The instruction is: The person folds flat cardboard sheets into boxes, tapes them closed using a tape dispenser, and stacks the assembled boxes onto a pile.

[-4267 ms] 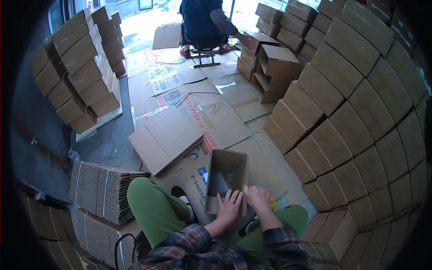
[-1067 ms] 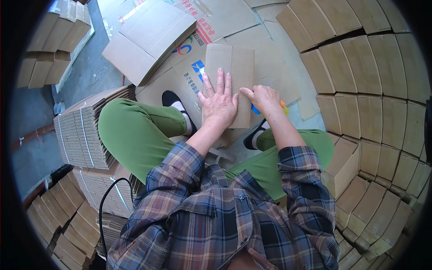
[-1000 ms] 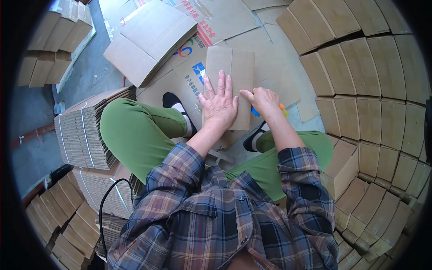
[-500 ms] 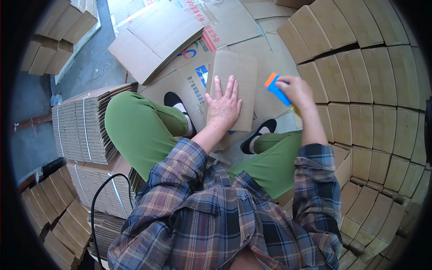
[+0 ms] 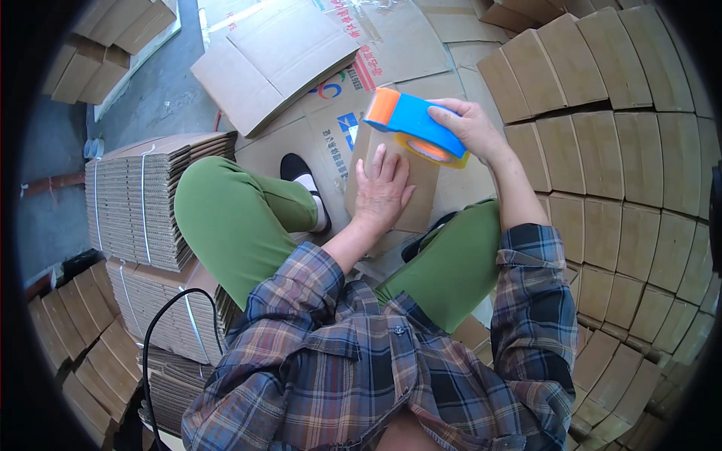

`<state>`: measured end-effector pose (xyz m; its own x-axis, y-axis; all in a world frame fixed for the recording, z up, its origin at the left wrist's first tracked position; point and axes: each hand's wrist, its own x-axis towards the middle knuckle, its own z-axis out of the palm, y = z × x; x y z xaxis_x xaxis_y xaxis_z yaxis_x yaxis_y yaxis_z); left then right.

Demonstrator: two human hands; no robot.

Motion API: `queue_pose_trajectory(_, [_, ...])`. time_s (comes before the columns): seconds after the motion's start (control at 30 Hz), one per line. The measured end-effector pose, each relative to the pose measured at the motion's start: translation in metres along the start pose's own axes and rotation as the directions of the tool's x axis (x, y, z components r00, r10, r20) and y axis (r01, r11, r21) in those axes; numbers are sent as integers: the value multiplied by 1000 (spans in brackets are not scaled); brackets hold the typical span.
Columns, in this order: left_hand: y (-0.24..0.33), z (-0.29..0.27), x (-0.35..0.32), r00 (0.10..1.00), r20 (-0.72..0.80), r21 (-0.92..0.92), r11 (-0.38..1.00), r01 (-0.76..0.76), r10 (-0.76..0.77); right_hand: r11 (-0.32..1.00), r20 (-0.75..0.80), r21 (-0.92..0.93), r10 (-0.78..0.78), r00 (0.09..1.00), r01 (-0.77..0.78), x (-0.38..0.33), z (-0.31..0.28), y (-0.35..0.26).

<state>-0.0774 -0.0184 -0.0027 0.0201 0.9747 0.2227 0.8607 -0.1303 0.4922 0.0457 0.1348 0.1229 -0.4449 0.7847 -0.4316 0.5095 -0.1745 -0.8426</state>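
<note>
A small brown cardboard box (image 5: pixel 414 197) stands on the floor between my feet. My left hand (image 5: pixel 382 189) lies on top of it with the fingers stretched out. Wrapped in my right hand (image 5: pixel 470 129) is a blue and orange tape dispenser (image 5: pixel 425 124), with a roll of tape showing on its underside. It hangs over the far part of the box and hides that end from sight. Whether the dispenser touches the box, I cannot tell.
Flattened cardboard (image 5: pixel 271 56) lies in a pile at the far left. Strapped bundles of folded cartons (image 5: pixel 135 203) are stacked by my left knee, with a black cable (image 5: pixel 154 331) curving past them. Rows of brown boxes (image 5: pixel 594 150) form a wall on the right. Printed cardboard sheets (image 5: pixel 410 45) cover the floor.
My right hand has swung the tape dispenser leftward from beside the box to above its far part. My left hand stays on the box, its fingers slightly more bent.
</note>
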Motion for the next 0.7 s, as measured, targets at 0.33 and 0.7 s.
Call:
queue_pose_trajectory(0.33, [-71,-30,45,669,613,-770,-509,385,-421,993,49,-117,32,998,-26,10,-5,-14])
queue_pose_trajectory(0.7, [-73,-1,69,691,556,-819,-443,364,-461,958,48,-282,76,996,-59,12,5,-17])
